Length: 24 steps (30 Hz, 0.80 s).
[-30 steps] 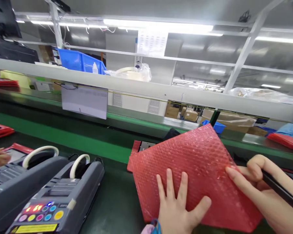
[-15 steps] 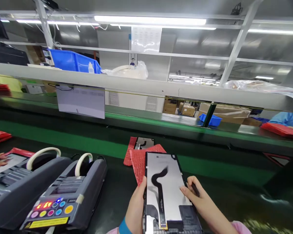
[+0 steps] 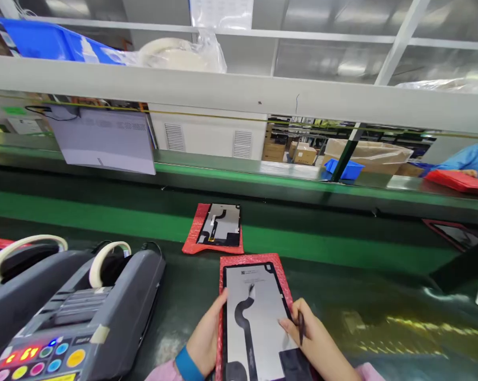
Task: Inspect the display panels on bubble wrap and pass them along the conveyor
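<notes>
Near on the desk (image 3: pixel 381 312), the left hand (image 3: pixel 205 338) grips the panel (image 3: pixel 256 323) on its red pad (image 3: pixel 254 259), while the right hand (image 3: pixel 308 338) pinches a dark pen (image 3: pixel 301 327) on it.

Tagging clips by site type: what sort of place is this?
Most likely an electronics assembly line: a green conveyor belt, display panels on red bubble wrap, and tape dispensers at the station.
</notes>
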Tool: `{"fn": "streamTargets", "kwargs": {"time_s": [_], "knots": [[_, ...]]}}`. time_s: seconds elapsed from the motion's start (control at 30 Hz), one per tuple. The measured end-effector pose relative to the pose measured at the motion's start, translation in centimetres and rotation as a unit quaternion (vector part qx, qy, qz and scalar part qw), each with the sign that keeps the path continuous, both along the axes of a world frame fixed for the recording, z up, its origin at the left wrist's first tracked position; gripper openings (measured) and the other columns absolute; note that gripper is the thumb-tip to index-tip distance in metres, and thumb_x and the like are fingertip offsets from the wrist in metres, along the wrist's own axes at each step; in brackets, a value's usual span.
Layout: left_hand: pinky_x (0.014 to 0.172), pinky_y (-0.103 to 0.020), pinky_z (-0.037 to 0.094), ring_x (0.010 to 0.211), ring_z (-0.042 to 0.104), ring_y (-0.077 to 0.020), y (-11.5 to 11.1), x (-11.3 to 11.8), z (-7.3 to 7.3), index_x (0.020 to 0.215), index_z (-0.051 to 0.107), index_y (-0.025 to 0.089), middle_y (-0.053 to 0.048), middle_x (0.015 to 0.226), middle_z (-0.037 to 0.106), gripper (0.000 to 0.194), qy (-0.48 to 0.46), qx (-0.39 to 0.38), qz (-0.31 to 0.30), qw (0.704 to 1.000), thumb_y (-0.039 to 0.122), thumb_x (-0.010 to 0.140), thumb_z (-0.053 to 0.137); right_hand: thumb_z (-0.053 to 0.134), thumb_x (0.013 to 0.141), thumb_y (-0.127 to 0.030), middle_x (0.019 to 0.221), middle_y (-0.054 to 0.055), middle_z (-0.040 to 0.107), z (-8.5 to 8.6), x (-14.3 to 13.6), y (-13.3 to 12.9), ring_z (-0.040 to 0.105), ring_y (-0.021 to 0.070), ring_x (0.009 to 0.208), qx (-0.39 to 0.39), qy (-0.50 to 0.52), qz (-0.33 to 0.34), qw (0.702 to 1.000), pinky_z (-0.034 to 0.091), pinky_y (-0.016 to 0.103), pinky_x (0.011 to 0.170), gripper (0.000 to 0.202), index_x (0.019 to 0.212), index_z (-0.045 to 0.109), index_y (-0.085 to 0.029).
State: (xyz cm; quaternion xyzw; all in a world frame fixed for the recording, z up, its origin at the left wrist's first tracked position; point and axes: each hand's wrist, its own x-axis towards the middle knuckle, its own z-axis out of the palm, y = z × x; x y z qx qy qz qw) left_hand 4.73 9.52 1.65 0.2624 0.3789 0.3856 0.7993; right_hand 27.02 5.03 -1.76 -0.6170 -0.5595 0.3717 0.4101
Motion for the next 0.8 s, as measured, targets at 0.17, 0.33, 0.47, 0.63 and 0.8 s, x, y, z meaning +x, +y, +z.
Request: {"fn": "streamTargets", "kwargs": {"time_s": [0.17, 0.33, 0.47, 0.63, 0.8], "knots": [[0.121, -0.045, 0.031, 0.145, 0.041, -0.0319, -1.3, 0.2, -2.4, 0.148, 0.037, 0.017, -0.016, 0.156, 0.044, 0.074, 0.112, 0.086, 0.118, 0.983, 0.037, 0.085, 0.07, 0.047, 0.095, -0.057, 0.062, -0.004, 0.055, 1.8, 3.9, -1.5, 0.05, 0.019, 0.053, 0.008, -0.073, -0.068, 0.995, 0.035, 0.029, 0.055, 0.031, 0.084, 0.054, -0.029], [0.124, -0.05, 0.018, 0.155, 0.009, -0.0272, -3.5, -1.7, -3.9, 0.157, 0.023, 0.03, -0.005, 0.17, 0.014, 0.061, 0.405, 0.423, 0.063, 0.808, 0.027, 0.102, 0.048, 0.053, 0.086, -0.075, 0.054, -0.007, 0.049, 0.8, 7.9, -2.5, 0.04, 0.0125, 0.04, 0.046, 0.064, -0.191, 0.978, 0.032, 0.025, 0.04, 0.053, 0.094, 0.061, -0.024], [0.118, -0.047, 0.035, 0.151, 0.029, -0.0262, -3.7, -3.4, -3.0, 0.155, 0.03, 0.032, -0.004, 0.162, 0.036, 0.052, 0.447, 0.608, -0.086, 0.651, 0.022, 0.105, 0.037, 0.068, 0.075, -0.075, 0.049, -0.004, 0.057, -0.5, 8.2, -2.5, 0.046, 0.0108, 0.036, 0.036, 0.088, -0.185, 0.978, 0.037, 0.023, 0.038, 0.054, 0.075, 0.056, -0.022], [0.119, -0.051, 0.034, 0.149, 0.033, -0.0268, -2.0, -4.4, -2.1, 0.156, 0.027, 0.032, -0.002, 0.157, 0.046, 0.061, 0.414, 0.667, -0.211, 0.582, 0.061, 0.103, 0.033, 0.073, 0.072, -0.072, 0.053, -0.001, 0.065, -0.6, 6.5, -1.3, 0.043, 0.0069, 0.032, 0.018, 0.086, -0.182, 0.979, 0.032, 0.019, 0.033, 0.054, 0.074, 0.055, -0.021], [0.122, -0.052, 0.027, 0.148, 0.034, -0.027, -1.3, -4.6, -2.5, 0.157, 0.023, 0.033, 0.0, 0.16, 0.041, 0.076, 0.413, 0.664, -0.263, 0.565, 0.071, 0.094, 0.044, 0.072, 0.077, -0.067, 0.054, 0.0, 0.066, -0.1, 5.3, -0.5, 0.047, 0.0065, 0.033, -0.015, 0.069, -0.175, 0.982, 0.036, 0.018, 0.034, 0.05, 0.072, 0.056, -0.021]]}}
